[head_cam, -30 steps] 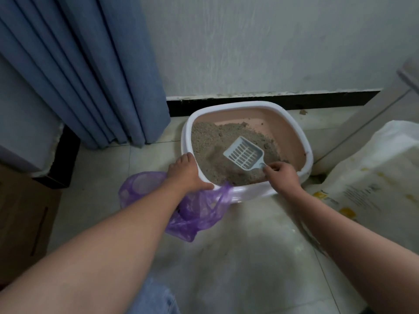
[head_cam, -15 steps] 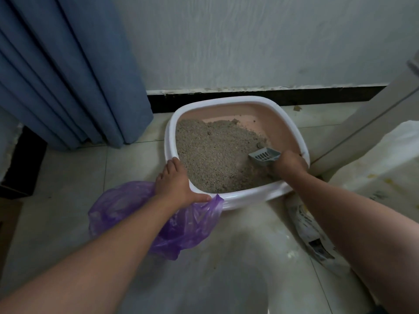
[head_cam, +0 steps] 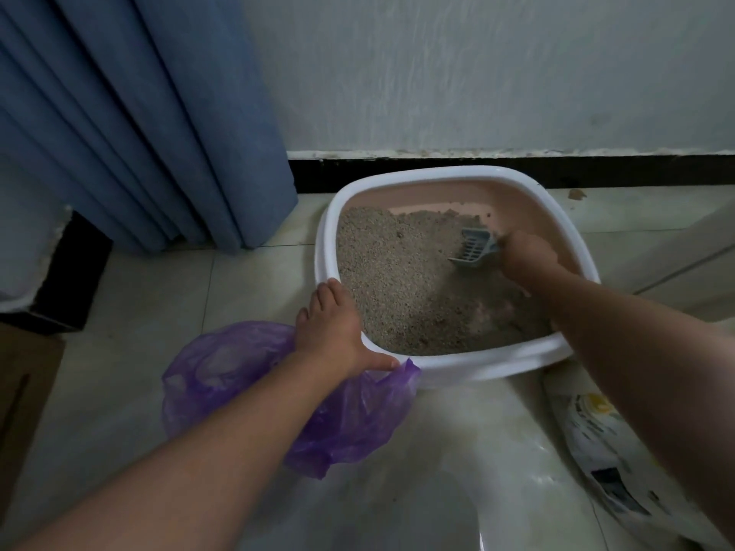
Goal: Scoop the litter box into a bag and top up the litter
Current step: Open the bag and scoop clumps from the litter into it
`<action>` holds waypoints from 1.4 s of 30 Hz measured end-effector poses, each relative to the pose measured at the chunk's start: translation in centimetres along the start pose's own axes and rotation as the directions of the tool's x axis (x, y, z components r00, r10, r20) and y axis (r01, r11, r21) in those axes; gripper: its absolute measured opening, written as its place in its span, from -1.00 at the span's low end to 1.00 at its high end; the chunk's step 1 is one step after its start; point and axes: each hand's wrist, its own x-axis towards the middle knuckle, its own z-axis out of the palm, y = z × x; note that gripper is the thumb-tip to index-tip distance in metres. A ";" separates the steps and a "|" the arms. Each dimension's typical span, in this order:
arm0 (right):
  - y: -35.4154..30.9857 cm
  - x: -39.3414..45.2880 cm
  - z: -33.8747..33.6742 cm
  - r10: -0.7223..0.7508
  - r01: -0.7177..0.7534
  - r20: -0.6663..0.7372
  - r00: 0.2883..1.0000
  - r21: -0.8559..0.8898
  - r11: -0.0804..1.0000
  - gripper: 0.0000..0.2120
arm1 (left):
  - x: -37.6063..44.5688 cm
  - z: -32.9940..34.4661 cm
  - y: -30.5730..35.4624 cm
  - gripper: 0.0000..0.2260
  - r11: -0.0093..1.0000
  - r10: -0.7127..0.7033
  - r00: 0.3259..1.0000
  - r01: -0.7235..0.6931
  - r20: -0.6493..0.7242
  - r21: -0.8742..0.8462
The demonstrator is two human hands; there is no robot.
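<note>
Flanking litter box: curtain; sack.

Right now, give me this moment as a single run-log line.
step: scooping | right hand: grips scoop in litter | left hand: holds litter box rim | purple bag: under left forearm | top-up: not started
</note>
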 end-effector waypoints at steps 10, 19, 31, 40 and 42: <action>-7.1 1.7 0.2 -0.318 0.329 0.085 0.944 -0.257 0.909 -0.71 | 0.1 -0.5 0.4 0.42 1.000 -0.024 0.998 0.023 0.060 0.007; -10.8 0.6 3.1 -0.371 0.366 0.145 0.917 0.060 0.928 -0.73 | 0.4 -1.1 0.6 0.43 0.999 -0.045 0.995 0.046 0.089 -0.011; -10.1 -4.3 5.0 -0.370 0.284 0.081 0.926 0.499 0.819 -0.68 | 0.2 -1.0 0.7 0.41 0.998 -0.052 0.993 0.054 0.106 -0.011; -6.1 -7.5 2.6 -0.253 0.193 0.059 0.966 0.489 0.851 -0.66 | -0.1 -1.3 0.6 0.42 0.999 -0.051 0.991 0.049 0.122 0.016; -5.0 -8.3 2.2 -0.237 0.185 0.048 0.970 0.482 0.856 -0.66 | -0.2 -1.3 0.7 0.41 0.998 -0.061 0.990 0.056 0.130 0.037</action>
